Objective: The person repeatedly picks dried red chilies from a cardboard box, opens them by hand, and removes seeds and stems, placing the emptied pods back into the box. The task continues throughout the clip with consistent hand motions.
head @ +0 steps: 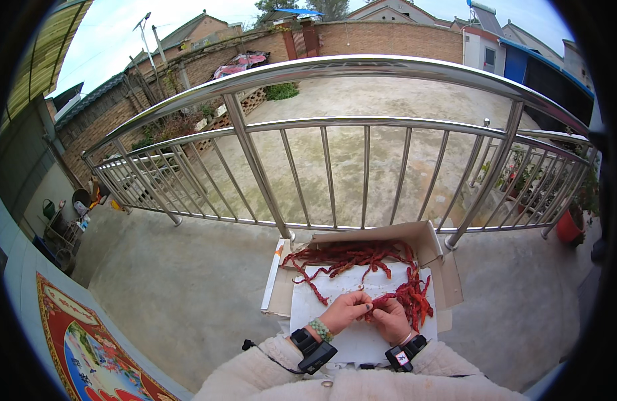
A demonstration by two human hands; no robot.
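Note:
Dried red chili peppers [388, 298] are between my two hands, over a white paper sheet [356, 346]. My left hand [342, 313] pinches the near end of them with thumb and fingertips. Beside it, my right hand [392, 322] grips the same peppers, its fingers partly hidden from view. Loose chilies [419, 303] lie just right of my right hand. A larger heap of wrinkled chilies [351, 255] spreads along the far side of an opened cardboard box [439, 280]. Small pale bits dot the paper.
A stainless steel railing [366, 175] stands just beyond the box. Concrete floor [188, 270] extends to both sides. At the right is a red flowerpot [570, 226]; at far left, assorted items with a green watering can [48, 209]. A decorated red panel [87, 346] is near left.

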